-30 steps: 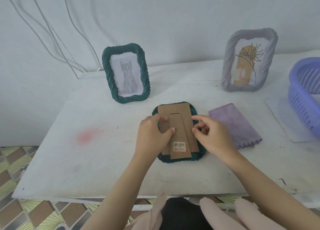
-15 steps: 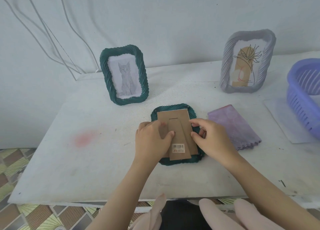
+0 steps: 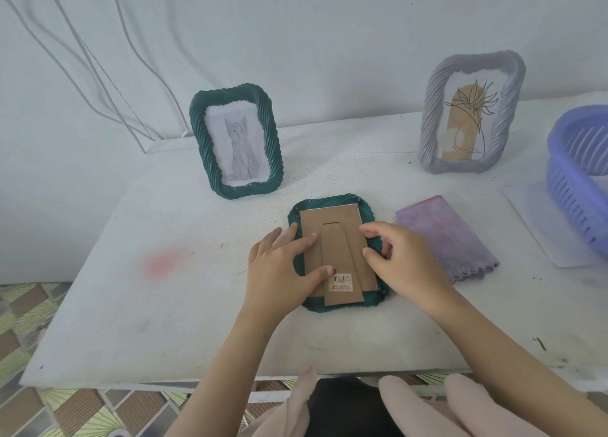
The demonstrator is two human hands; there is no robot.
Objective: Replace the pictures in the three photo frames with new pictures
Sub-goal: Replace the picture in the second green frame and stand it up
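Face-down frame (image 3: 329, 203) judged mid-job: left hand (image 3: 279, 272) spread flat on backing board (image 3: 332, 221), right hand (image 3: 404, 265) pinching frame's 3 o'clock edge; cat frame (image 3: 198, 134) at 11 o'clock and grey frame (image 3: 435, 107) at 1 o'clock upright, status unclear.

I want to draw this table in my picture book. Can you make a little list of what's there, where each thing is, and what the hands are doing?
Middle: green frame lying face down, cardboard back up
Left hand: flat, pressing on the back
Right hand: fingers curled round the green frame's right edge
Back left: cat frame, standing
Back right: grey frame, standing, plant drawing inside
Right of middle: purple cloth, lying flat
Far right: basket
Table: white, with a pink stain on the left
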